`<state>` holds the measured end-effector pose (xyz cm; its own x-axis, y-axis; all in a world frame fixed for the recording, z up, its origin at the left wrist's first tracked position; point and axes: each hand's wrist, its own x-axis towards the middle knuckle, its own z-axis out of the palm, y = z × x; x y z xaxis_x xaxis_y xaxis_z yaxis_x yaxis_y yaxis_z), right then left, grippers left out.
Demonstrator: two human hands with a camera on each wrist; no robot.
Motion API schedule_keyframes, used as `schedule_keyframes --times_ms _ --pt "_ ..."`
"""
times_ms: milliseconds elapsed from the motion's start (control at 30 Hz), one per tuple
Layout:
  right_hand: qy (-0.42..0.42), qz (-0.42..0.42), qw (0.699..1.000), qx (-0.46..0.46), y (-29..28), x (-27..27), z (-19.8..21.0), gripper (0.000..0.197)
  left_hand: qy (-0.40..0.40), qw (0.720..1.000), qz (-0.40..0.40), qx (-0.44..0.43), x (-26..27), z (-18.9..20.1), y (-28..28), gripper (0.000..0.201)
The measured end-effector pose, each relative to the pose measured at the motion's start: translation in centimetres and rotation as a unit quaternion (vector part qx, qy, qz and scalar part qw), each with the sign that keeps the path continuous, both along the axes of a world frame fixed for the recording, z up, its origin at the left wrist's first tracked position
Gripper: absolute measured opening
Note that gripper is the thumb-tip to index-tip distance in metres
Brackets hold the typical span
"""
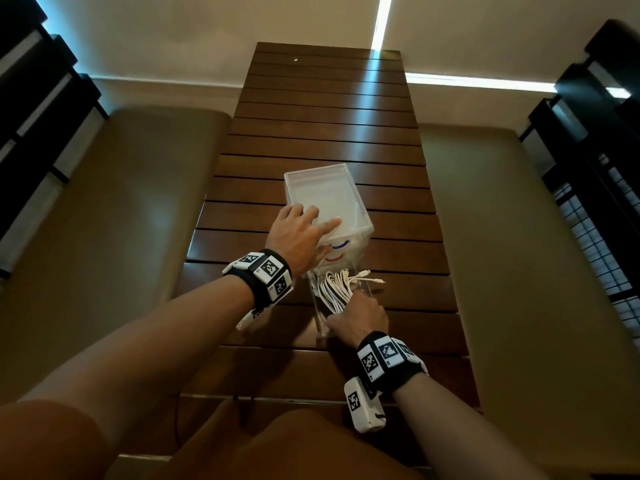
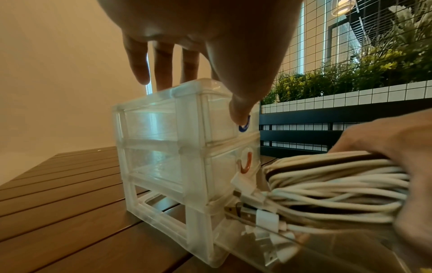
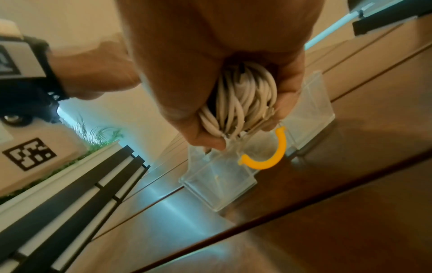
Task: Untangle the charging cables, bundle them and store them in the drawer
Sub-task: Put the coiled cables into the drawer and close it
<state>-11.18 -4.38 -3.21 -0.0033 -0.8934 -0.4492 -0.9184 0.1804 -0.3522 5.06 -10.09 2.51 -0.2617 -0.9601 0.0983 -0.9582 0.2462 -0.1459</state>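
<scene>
A clear plastic three-drawer unit (image 1: 329, 199) (image 2: 163, 144) stands on the slatted wooden table (image 1: 311, 133). Its bottom drawer (image 1: 320, 317) (image 3: 219, 188), with a yellow handle (image 3: 268, 158), is pulled out toward me. My left hand (image 1: 298, 233) (image 2: 210, 55) rests flat on the unit's top, thumb down against the front by the blue handle (image 2: 244, 125). My right hand (image 1: 360, 313) (image 3: 210, 83) grips a coiled bundle of white charging cables (image 1: 339, 285) (image 2: 332, 194) (image 3: 243, 103) just over the open drawer. The plugs (image 2: 240, 210) point toward the unit.
Padded benches (image 1: 138, 209) run along both sides of the table. Dark railings (image 1: 595, 168) stand at the far left and right, and a planter with greenery (image 2: 350, 73) lies beyond. My knees (image 1: 277, 452) are at the table's near edge.
</scene>
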Motion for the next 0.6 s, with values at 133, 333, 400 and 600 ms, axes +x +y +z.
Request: schedule_keyframes --times_ms 133,333,400,600 --pt "-0.03 -0.021 0.999 0.024 -0.1 -0.3 0.1 0.028 -0.001 1.0 -0.001 0.001 0.2 -0.1 -0.1 0.057" --pt "-0.019 -0.066 0.997 -0.028 -0.5 -0.2 -0.5 0.063 0.012 1.0 0.002 0.0 0.2 -0.1 -0.1 0.06" --pt "-0.002 -0.05 0.998 -0.034 -0.5 0.1 -0.6 0.069 0.02 1.0 0.001 -0.002 0.1 -0.2 -0.1 0.06" --pt "0.041 0.007 0.998 -0.036 0.3 1.5 -1.0 0.068 0.067 0.998 -0.007 0.002 0.0 0.2 0.3 0.063"
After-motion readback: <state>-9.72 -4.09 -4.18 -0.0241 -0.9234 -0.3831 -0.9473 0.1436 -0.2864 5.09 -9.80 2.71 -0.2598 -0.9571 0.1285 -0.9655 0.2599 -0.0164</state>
